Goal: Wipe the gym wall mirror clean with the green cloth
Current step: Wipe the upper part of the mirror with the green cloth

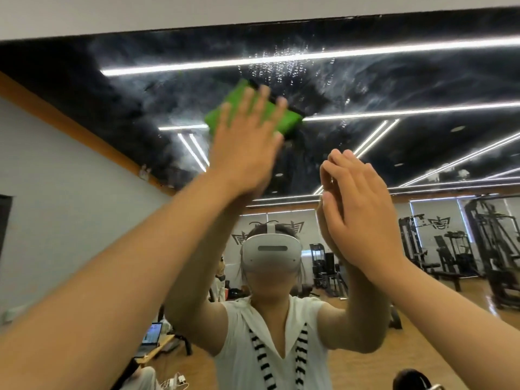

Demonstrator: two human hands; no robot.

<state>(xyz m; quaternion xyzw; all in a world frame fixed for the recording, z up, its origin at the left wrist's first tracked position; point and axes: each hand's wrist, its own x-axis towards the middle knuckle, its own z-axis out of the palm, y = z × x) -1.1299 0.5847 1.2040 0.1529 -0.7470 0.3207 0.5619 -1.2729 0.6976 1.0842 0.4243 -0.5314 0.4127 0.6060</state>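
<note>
The wall mirror [394, 142] fills most of the head view. It shows smeared streaks and a patch of water droplets near its top edge. A folded green cloth [239, 97] lies flat against the glass high up, just below and left of the droplets. My left hand [244, 147] presses on the cloth with straight, spread fingers. My right hand [363, 204] rests flat against the mirror lower and to the right, fingers straight and together, holding nothing. Its reflection meets it at the glass.
A white wall band [168, 15] runs above the mirror's top edge. The mirror reflects me in a white headset, black gym machines [484, 249] on the right, a wooden floor and a laptop [152, 333] at lower left.
</note>
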